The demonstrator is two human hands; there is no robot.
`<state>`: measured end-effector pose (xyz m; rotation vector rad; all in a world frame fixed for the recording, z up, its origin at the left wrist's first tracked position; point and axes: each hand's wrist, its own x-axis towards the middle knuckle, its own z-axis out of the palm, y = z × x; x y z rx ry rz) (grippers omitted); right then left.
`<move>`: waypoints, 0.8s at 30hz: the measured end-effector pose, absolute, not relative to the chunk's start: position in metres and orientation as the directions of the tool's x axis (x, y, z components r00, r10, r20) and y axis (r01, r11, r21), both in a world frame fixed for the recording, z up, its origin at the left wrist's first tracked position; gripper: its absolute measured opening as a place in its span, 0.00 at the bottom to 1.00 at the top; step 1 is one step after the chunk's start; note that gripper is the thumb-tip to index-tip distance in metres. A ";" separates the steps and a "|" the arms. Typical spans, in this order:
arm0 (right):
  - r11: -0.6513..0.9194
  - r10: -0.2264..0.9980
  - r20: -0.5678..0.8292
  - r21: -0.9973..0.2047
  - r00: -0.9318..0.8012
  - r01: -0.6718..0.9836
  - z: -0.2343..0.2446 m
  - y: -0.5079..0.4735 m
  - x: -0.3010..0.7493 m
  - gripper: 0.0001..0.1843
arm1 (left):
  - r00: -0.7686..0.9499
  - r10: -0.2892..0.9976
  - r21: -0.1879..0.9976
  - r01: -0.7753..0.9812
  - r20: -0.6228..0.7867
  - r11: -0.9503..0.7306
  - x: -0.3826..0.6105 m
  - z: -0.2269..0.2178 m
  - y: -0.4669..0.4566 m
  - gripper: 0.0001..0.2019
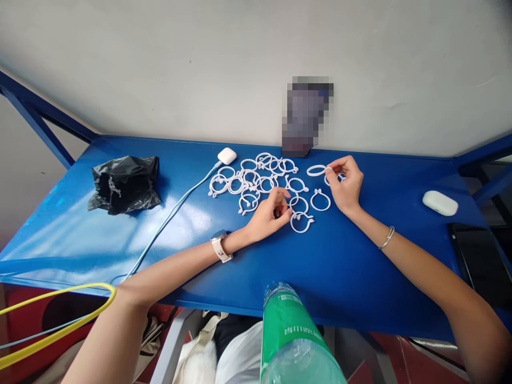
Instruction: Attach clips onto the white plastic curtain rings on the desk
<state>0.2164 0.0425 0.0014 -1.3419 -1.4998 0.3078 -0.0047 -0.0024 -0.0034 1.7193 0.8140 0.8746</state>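
Note:
Pinched between the thumb and fingers of my right hand (346, 184) is a white plastic curtain ring (316, 170), tilted and raised at the right of the pile. Part of another ring shows behind those fingers. My left hand (272, 214) rests at the near edge of the pile, fingers loosely curled, thumb and forefinger apart, with nothing seen in it. Its fingertips are beside a ring (299, 205); whether they touch it I cannot tell. Several more curtain rings with small eyelets (250, 178) lie overlapping to the left, and a single ring (320, 200) lies between my hands.
On the blue table (380, 277) are a crumpled black plastic bag (136, 200), a white earbud case (227, 156) on a light-blue cable, another white case (440, 203) and a dark phone (478, 261). A green-labelled bottle (288, 325) stands close in front. A pixelated object leans on the wall.

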 end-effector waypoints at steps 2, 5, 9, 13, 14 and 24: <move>0.303 0.819 0.534 -0.714 0.210 0.631 0.000 0.051 0.225 0.07 | 0.543 0.820 0.933 0.171 0.178 -0.316 -0.005 0.000 -0.002 0.05; 0.272 0.804 0.555 -0.663 0.214 0.697 -0.003 0.060 0.235 0.06 | 0.568 0.805 0.904 0.233 0.173 -0.359 -0.005 0.002 -0.002 0.05; 0.239 0.805 0.555 -0.627 0.210 0.742 -0.007 0.063 0.238 0.05 | 0.573 0.799 0.890 0.247 0.184 -0.383 -0.004 0.001 -0.001 0.05; 0.246 0.801 0.571 -0.588 0.181 0.770 -0.004 0.060 0.234 0.08 | 0.575 0.794 0.886 0.242 0.198 -0.396 -0.004 0.000 -0.001 0.05; 0.262 0.793 0.587 -0.568 0.161 0.780 -0.002 0.059 0.233 0.08 | 0.577 0.792 0.885 0.241 0.201 -0.399 -0.005 0.000 -0.001 0.05; 0.561 0.765 0.550 -0.314 -0.335 0.766 0.000 0.041 0.221 0.08 | 0.581 0.791 0.882 0.250 0.194 -0.399 -0.005 0.000 -0.001 0.05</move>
